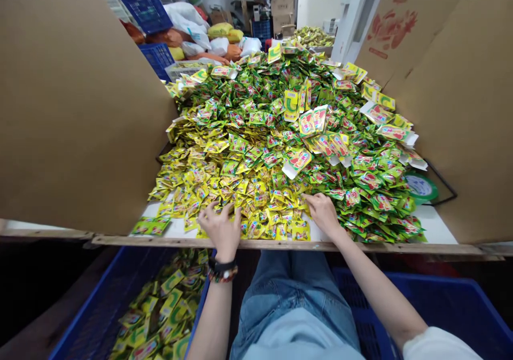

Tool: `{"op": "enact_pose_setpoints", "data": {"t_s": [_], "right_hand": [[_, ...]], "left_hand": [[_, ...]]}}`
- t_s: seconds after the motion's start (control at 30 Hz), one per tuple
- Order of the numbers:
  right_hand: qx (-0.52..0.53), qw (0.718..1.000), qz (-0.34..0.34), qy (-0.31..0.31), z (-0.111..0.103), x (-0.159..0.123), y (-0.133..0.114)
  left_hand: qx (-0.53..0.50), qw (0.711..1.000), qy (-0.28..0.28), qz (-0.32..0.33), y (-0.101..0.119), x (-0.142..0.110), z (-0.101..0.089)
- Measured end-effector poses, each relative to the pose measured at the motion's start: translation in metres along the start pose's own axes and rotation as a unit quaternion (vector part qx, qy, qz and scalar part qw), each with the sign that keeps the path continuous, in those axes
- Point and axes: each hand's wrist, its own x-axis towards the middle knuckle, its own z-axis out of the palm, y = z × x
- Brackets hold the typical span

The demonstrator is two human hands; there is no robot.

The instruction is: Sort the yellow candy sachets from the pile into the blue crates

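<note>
A large heap of small printed sachets covers the table, with yellow sachets (256, 205) at the front left and middle and green sachets (372, 181) with red fruit prints to the right and back. My left hand (221, 226), with beaded and dark bracelets at the wrist, hovers at or touches the yellow ones near the front edge, fingers spread and bent. My right hand (321, 213) reaches in where yellow meets green, its index finger stretched out against the sachets. Nothing shows in either hand. Small printed cartons (298, 162), some with open flaps, lie on the heap.
Tall cardboard panels (80, 109) flank the table. A green tape roll (420, 187) sits at the right. Below the wooden front edge (288, 245) stand a blue crate (98, 309) holding filled packs and another blue crate (449, 301). Sacks (188, 23) and boxes stand behind.
</note>
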Motion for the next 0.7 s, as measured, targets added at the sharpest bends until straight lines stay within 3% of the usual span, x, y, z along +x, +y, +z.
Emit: {"op": "enact_pose_setpoints", "data": {"t_s": [0.07, 0.13, 0.2, 0.3, 0.37, 0.43, 0.5, 0.7], "right_hand": [[0.141, 0.986, 0.057, 0.069, -0.005, -0.008, 0.003], [0.305, 0.941, 0.113, 0.097, -0.009, -0.017, 0.002], [0.442, 0.881, 0.157, 0.068, -0.01, -0.025, -0.007], [0.564, 0.803, 0.192, -0.018, -0.009, -0.029, -0.035], [0.616, 0.762, 0.187, -0.073, -0.005, -0.025, -0.058], [0.651, 0.73, 0.181, -0.106, -0.001, -0.019, -0.079], [0.661, 0.717, 0.191, -0.114, 0.003, -0.014, -0.092], [0.623, 0.748, 0.204, -0.104, 0.001, -0.017, -0.089]], "left_hand": [[0.002, 0.999, -0.05, -0.004, 0.012, 0.006, 0.014], [-0.01, 0.998, -0.061, -0.011, 0.009, 0.008, 0.017], [-0.048, 0.998, -0.024, -0.024, 0.002, 0.007, 0.012], [-0.159, 0.984, 0.017, -0.075, 0.0, -0.001, -0.003], [-0.266, 0.958, -0.029, -0.102, 0.01, -0.009, -0.011], [-0.372, 0.914, -0.116, -0.115, 0.024, -0.019, -0.015], [-0.449, 0.865, -0.174, -0.142, 0.039, -0.03, -0.015], [-0.551, 0.77, -0.2, -0.252, 0.06, -0.053, -0.006]]}}
